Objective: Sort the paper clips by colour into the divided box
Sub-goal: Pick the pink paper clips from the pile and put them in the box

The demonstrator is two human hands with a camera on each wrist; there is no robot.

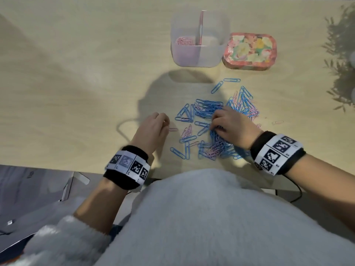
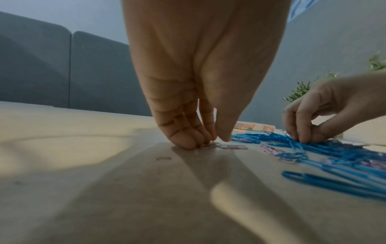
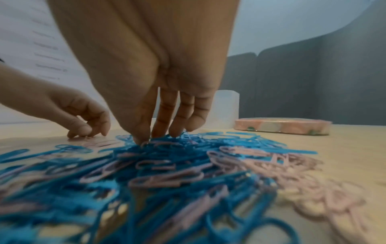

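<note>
A mixed pile of blue and pink paper clips [image 1: 211, 129] lies on the pale wooden table in front of me. Beyond it stands the clear divided box [image 1: 217, 54]; pink clips [image 1: 183, 42] lie in its left compartment. My left hand [image 1: 166, 124] is just left of the pile, fingers curled down, pinching a pink clip [image 2: 208, 146] against the table. A second pink clip [image 2: 235, 147] lies beside it. My right hand [image 1: 213, 128] reaches into the middle of the pile [image 3: 188, 165], thumb and forefinger pinched on a clip there; its colour is hard to tell.
A floral tin [image 1: 249, 51] sits right of the box. One stray pink clip [image 1: 277, 122] lies to the right of the pile. Plant leaves and their shadow [image 1: 340, 54] cover the table's far right. The table's front edge [image 1: 57, 167] is close to my body.
</note>
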